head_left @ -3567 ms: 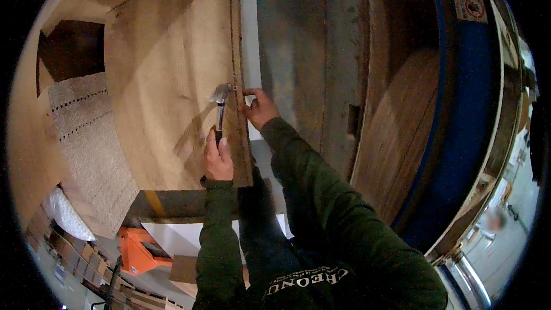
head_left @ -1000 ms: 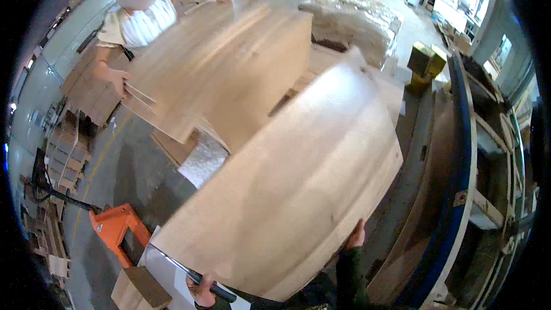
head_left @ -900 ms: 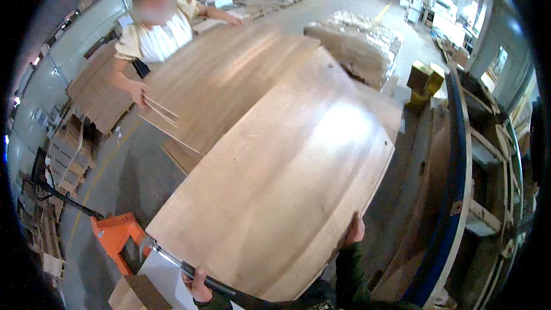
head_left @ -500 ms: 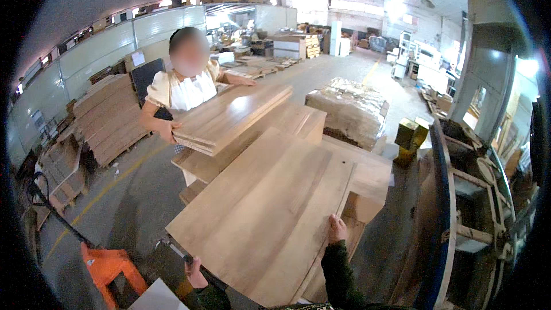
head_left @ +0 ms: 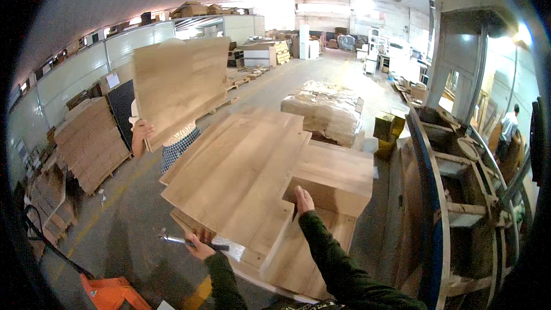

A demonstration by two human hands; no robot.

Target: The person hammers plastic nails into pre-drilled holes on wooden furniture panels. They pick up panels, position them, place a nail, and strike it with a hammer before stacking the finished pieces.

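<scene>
Left hand [head_left: 199, 245] grips hammer [head_left: 185, 241]; right hand [head_left: 303, 199] on plywood stack [head_left: 247, 172], co-worker's raised sheet [head_left: 181, 86] beyond

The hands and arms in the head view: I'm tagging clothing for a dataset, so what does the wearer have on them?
Both forearms come up from the lower edge in long dark green sleeves of soft knit-looking cloth, reaching to the wrists. The left hand and the right hand are bare: no gloves. No watch, ring or marking shows on either.

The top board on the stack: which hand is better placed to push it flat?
The right hand. It lies open on the top board, with free fingers. The left hand is closed around a hammer at the stack's near edge.
</scene>
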